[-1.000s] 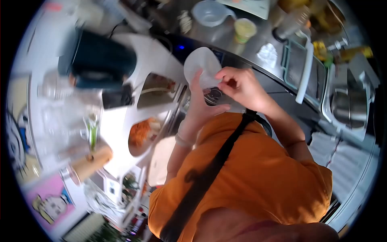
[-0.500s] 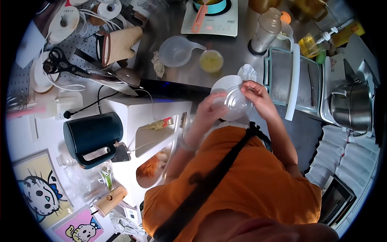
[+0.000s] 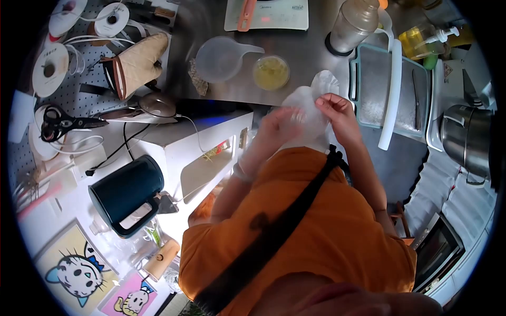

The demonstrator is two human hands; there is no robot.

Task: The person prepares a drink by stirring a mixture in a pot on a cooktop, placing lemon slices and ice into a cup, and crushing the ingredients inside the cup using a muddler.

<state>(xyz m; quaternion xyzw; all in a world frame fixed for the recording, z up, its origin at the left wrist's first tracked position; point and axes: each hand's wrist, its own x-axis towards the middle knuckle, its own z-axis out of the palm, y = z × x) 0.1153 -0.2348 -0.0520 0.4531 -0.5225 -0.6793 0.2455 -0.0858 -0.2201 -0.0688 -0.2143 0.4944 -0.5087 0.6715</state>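
Metal table ahead, the right hand pinches a translucent white piece; whether the blurred left hand grips it, I cannot tell.

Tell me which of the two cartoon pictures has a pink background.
The smaller-looking picture, the one nearer the wooden cylinder; the other picture has a pale yellow background.

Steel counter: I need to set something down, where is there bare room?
The counter is bare between the cup, shaker and cooker; it also looks bare left of the cooker. It is crowded around the tray and pump bottle.
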